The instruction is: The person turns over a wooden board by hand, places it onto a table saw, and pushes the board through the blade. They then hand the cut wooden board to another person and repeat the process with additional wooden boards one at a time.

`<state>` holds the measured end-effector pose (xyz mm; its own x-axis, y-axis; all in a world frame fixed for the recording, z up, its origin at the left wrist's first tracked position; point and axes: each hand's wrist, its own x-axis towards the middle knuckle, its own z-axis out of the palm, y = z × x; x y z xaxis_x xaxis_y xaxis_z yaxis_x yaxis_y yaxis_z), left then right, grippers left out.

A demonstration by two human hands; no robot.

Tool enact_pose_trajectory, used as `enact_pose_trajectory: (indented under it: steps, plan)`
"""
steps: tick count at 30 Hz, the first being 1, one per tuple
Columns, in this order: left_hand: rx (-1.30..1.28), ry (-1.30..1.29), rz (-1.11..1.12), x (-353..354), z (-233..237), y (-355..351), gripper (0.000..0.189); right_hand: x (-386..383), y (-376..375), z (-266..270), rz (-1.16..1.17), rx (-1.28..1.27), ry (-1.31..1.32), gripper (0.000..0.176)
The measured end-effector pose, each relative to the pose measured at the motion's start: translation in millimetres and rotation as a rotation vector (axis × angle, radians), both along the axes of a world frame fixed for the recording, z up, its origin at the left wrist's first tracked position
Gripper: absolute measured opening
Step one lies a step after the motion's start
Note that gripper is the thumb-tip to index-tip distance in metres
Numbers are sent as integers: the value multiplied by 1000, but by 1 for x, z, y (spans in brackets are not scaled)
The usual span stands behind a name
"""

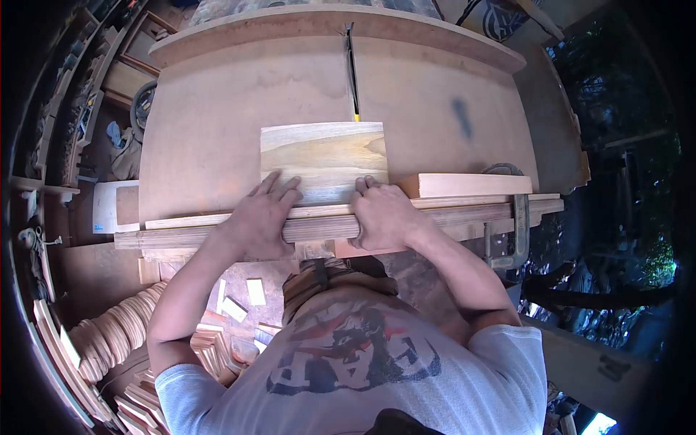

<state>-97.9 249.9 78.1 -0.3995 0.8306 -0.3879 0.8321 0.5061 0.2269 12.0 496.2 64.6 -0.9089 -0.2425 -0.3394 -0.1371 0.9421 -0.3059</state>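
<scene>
My left hand (259, 217) lies flat and open on the board's (322, 156) near edge, my right hand (383, 214) seemingly curled beside it; the saw slot (352, 72) runs straight beyond.

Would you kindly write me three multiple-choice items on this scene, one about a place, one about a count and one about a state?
1. Where is the metal clamp?
A. at the right end of the rail
B. on the floor
C. at the rail's left end

2. How many hands touch the pale board?
A. none
B. one
C. two

3. How does the board lie?
A. flat on the table
B. standing on edge
C. lifted in the air

Answers:
1 A: the clamp grips the rail at its right end.
2 C: the left hand and the right hand both press on the board's near edge.
3 A: the board's broad face rests on the table.
</scene>
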Motion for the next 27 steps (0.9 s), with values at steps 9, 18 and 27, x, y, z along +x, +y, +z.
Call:
enact_pose_trajectory:
  steps: [9,18,27]
  plan:
    - [-199,-196,-22,-11,18,35,116,-7,-1,11,37,-13,-43,52]
    - [-153,-160,-113,-18,1,33,112,116,59,-17,-251,-234,984,6]
    - [-195,-168,-86,-21,19,45,109,88,102,-51,-453,-177,1174,10]
